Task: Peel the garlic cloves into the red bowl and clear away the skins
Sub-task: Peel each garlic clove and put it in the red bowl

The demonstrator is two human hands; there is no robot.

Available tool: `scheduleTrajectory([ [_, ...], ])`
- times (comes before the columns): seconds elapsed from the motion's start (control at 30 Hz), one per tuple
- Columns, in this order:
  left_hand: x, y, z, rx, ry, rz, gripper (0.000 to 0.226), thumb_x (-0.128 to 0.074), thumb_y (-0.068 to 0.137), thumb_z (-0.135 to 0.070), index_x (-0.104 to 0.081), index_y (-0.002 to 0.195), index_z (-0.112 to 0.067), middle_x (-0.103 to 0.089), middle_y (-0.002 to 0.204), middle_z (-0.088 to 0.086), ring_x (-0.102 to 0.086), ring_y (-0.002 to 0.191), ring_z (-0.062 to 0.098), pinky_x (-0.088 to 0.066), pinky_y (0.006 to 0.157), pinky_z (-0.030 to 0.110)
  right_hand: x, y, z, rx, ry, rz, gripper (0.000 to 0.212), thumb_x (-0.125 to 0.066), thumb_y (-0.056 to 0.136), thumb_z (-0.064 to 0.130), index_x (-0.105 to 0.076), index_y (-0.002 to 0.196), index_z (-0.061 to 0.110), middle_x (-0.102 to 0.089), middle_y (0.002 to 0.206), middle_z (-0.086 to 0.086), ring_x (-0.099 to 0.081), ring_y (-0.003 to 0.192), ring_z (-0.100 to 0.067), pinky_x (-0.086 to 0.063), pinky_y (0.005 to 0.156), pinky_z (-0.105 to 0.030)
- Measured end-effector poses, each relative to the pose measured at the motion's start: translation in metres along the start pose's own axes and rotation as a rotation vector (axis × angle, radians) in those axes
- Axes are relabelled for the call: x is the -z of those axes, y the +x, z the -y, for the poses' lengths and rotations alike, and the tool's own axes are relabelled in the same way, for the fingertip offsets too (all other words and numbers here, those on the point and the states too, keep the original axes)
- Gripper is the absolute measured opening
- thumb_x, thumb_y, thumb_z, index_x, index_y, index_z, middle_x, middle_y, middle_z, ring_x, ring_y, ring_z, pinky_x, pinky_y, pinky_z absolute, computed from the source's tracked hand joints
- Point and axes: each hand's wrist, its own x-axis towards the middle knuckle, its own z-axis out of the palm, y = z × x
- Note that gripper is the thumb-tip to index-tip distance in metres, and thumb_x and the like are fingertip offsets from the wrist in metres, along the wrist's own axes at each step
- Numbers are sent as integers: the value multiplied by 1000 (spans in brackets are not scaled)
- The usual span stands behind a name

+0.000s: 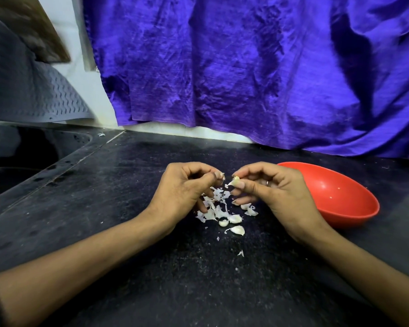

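Note:
My right hand [269,192] pinches a pale garlic clove [234,181] between thumb and fingertips, a shred of skin hanging from it. Just left of it, my left hand [187,187] has its fingers curled and pinches a small bit of skin [222,177] at the fingertips. Below both hands a heap of white garlic skins [216,204] lies on the black counter [128,185]. Unpeeled cloves [235,218] lie at the heap's near edge, another [238,230] a little closer to me. The red bowl [354,208] sits to the right, behind my right hand, with only tiny white specks inside.
A purple cloth [257,67] hangs along the back wall. A dark sink [21,156] lies at the left, with a grey ribbed mat [33,90] leaning above it. Small skin scraps [240,253] dot the counter near me.

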Motion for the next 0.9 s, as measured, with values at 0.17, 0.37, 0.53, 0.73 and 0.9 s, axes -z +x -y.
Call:
scheduleTrajectory([
  [0.17, 2, -3, -3, -47, 10, 76, 11, -67, 89, -13, -76, 89, -8, -72, 83, 12, -60, 62, 13, -50, 44, 28, -1, 0, 2, -98, 94, -39, 17, -71, 68, 11, -67, 84, 4, -69, 73, -5, -67, 67, -20, -60, 59, -29],
  [0.37, 1, -5, -4, -80, 24, 127, 11, -70, 85, -7, -76, 94, -10, -71, 81, 16, -60, 61, 12, -51, 46, 29, 0, 0, 3, -190, 165, -46, 22, -70, 69, 12, -65, 87, 1, -67, 77, -12, -66, 63, -17, -57, 54, -26],
  [0.53, 1, -6, -3, -145, 110, 83, 8, -78, 76, -14, -76, 84, -12, -66, 60, -2, -54, 47, 14, -49, 43, 26, 0, -2, 3, -286, 245, 24, 22, -69, 71, 12, -66, 90, 1, -67, 82, -17, -67, 67, -19, -57, 57, -28],
  [0.73, 0, -8, -3, -210, 205, 51, 7, -78, 77, -18, -72, 79, -20, -63, 58, -13, -55, 44, 9, -49, 43, 26, -1, -2, 5, -281, 217, 72, 24, -67, 75, 11, -69, 96, 0, -67, 79, -16, -66, 69, -16, -59, 61, -29],
  [0.9, 1, -7, -2, -234, 226, 34, 10, -80, 74, -23, -70, 77, -21, -63, 65, -14, -55, 49, 7, -54, 42, 34, -1, -2, 6, -294, 221, 66, 24, -68, 72, 10, -70, 93, -2, -68, 76, -14, -66, 67, -15, -58, 60, -27],
])
